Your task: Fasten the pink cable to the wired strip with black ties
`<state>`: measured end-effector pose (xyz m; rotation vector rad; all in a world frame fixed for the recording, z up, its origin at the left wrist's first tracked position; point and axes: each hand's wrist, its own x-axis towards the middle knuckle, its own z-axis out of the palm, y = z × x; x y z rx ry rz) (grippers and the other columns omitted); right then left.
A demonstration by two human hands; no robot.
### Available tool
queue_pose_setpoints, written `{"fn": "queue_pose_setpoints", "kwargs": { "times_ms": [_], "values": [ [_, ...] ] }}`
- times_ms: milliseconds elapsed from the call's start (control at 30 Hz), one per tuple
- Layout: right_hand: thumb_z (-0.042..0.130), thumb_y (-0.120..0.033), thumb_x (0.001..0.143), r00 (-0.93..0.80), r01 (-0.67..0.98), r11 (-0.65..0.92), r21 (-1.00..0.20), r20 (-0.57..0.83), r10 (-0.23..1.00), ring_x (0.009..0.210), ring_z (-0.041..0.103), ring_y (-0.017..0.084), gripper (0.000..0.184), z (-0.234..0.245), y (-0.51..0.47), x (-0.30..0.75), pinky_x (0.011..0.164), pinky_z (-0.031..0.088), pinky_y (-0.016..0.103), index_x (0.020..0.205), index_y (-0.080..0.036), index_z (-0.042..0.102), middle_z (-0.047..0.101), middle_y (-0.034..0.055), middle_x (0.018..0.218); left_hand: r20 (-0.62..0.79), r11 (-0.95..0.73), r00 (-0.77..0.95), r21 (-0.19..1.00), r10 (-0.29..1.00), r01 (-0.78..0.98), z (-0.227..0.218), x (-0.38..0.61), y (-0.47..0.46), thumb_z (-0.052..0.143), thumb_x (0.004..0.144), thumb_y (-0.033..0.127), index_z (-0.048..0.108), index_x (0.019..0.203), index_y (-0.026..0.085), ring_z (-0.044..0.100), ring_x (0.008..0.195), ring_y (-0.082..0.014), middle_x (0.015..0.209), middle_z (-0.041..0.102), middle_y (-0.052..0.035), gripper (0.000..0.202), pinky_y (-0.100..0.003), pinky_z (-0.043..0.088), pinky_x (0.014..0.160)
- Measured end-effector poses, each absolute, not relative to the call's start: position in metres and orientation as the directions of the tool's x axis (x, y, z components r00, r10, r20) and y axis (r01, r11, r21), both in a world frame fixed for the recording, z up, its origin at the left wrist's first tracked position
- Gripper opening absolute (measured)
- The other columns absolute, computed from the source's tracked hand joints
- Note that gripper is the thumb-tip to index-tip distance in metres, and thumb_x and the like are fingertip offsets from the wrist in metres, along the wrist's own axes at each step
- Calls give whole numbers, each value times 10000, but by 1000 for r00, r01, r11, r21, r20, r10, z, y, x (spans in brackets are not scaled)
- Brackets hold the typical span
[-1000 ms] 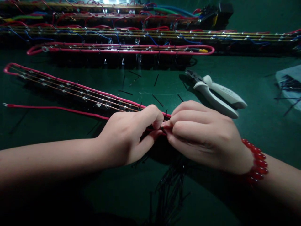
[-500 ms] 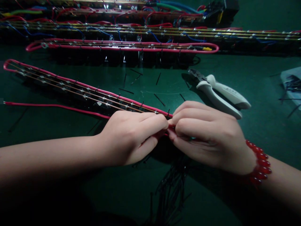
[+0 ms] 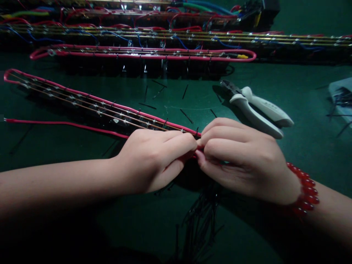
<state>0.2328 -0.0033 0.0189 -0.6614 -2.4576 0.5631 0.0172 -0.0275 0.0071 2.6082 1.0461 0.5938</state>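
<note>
A long dark strip assembly [image 3: 90,108] with copper wires and a pink-red wire along its edge lies slanted on the green mat, running from far left toward the middle. My left hand [image 3: 154,157] and my right hand [image 3: 239,157] meet at its near end, fingers curled and pinched together on the red wire [image 3: 68,124] there. What sits between the fingertips is hidden. A red bead bracelet [image 3: 304,190] circles my right wrist.
White-handled cutters [image 3: 258,108] lie just beyond my right hand. A heap of black cable ties [image 3: 200,216] sits below the hands, with loose ones scattered about. Several wired strips [image 3: 143,53] are lined up at the back. A pale tray [image 3: 342,97] is at the right edge.
My left thumb and fingers have closed tighter against my right fingertips at the strip's end. The hands stayed in place; the view shifted slightly.
</note>
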Motion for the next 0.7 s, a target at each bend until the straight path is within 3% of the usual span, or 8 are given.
{"fn": "queue_pose_setpoints", "kwargs": {
  "times_ms": [700],
  "values": [
    [570, -66, 920, -727, 320, 767, -556, 375, 575, 758, 584, 157, 267, 19, -5, 233, 676, 495, 315, 693, -194, 512, 632, 38, 756, 269, -733, 685, 318, 677, 601, 4, 16, -28, 512, 926, 154, 538, 914, 219, 608, 673, -142, 806, 633, 40, 71, -304, 362, 556]
  ]
}}
